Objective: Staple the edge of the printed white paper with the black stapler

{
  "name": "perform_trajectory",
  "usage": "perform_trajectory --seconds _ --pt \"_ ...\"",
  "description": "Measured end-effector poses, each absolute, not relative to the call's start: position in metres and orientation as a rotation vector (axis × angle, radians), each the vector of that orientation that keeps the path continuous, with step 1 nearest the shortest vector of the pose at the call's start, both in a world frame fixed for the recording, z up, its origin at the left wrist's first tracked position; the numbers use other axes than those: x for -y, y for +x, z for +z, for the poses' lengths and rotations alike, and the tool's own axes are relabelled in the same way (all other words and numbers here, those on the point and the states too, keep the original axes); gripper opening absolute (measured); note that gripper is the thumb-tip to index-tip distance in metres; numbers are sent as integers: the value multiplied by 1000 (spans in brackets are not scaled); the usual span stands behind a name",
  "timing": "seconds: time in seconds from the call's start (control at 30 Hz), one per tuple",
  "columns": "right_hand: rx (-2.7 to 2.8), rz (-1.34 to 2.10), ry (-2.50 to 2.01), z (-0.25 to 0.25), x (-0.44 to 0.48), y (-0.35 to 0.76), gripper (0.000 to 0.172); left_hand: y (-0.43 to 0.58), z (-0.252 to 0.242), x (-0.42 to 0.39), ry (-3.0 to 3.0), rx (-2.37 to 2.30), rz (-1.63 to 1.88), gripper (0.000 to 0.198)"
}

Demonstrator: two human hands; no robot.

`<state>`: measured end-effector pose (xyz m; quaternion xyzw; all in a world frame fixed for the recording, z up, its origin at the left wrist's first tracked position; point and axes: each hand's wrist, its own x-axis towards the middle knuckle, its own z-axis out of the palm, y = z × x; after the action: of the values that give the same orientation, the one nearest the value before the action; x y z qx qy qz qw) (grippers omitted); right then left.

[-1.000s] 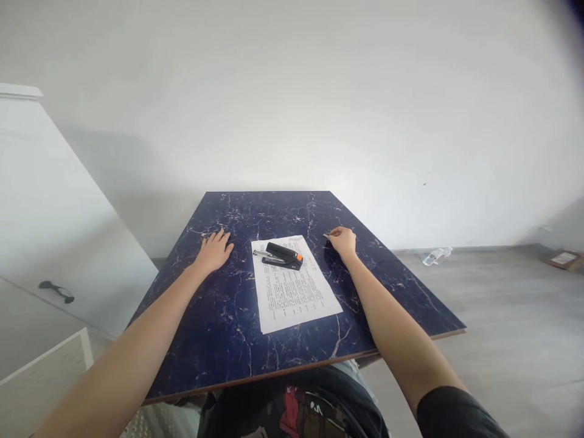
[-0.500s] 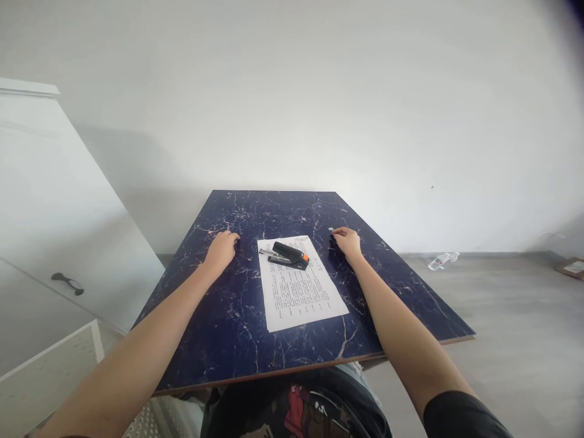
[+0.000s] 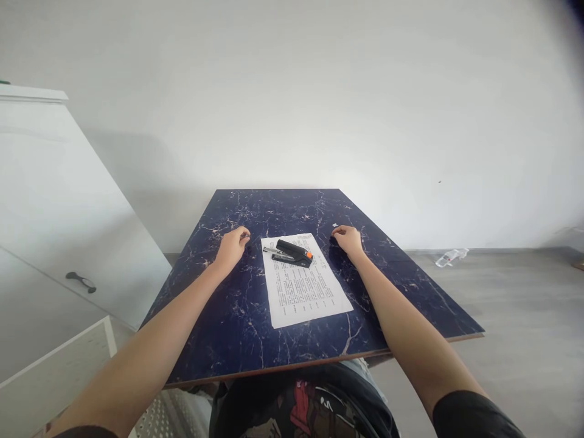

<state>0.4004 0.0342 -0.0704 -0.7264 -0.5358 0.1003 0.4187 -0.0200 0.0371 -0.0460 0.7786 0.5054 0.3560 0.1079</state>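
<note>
A black stapler [image 3: 292, 254] with an orange part lies on its side on printed paper sheets [image 3: 305, 298], its arms spread apart. To the left of the paper, my left hand [image 3: 232, 248] hovers over or rests on the table, fingers curled and thumb pressed in; something small and dark may be between the fingertips, too small to name. My right hand [image 3: 349, 239] is to the right of the paper with its fingers pinched together. Whether they hold anything is hidden. A tiny white scrap [image 3: 335, 225] lies just beyond its fingertips. Neither hand touches the stapler.
The dark blue marble-patterned table [image 3: 219, 347] reaches to the white wall [image 3: 292, 109]. At left stands a white cabinet [image 3: 82, 201] with a dark handle [image 3: 81, 282]. Clear plastic packaging [image 3: 451, 257] lies on the grey floor [image 3: 515, 310] at right.
My left hand has moved right, closer to the paper, and its fingers have drawn together. The right hand has barely moved. The view has shifted slightly; stapler and paper stay in place.
</note>
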Motion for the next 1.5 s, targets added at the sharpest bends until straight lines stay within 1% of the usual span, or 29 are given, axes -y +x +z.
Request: perform_trajectory --seconds 0.07,0.2,0.37,0.67,0.93,1.1,1.5 --pt "1357 252 -1821 -69 -33 399 23 -14 -44 -32 2236 -1398 1080 15" --pt "1393 262 -1813 -68 -31 397 23 -2 -43 -21 2186 -1253 1105 17" --pt "1420 261 -1816 -69 -31 395 23 12 -43 -14 2322 -1112 1108 20" --pt "1428 261 -1832 -68 -32 392 23 22 -44 -18 2539 -1134 939 9" --pt "1446 274 -1838 -63 -29 390 25 21 -48 -21 2392 -1055 974 8" --pt "1457 280 -1826 -62 -28 389 23 20 -54 -25 2167 -1141 1075 19" --pt "1468 287 -1821 -63 -29 389 20 20 -54 -28 2225 -1128 948 17"
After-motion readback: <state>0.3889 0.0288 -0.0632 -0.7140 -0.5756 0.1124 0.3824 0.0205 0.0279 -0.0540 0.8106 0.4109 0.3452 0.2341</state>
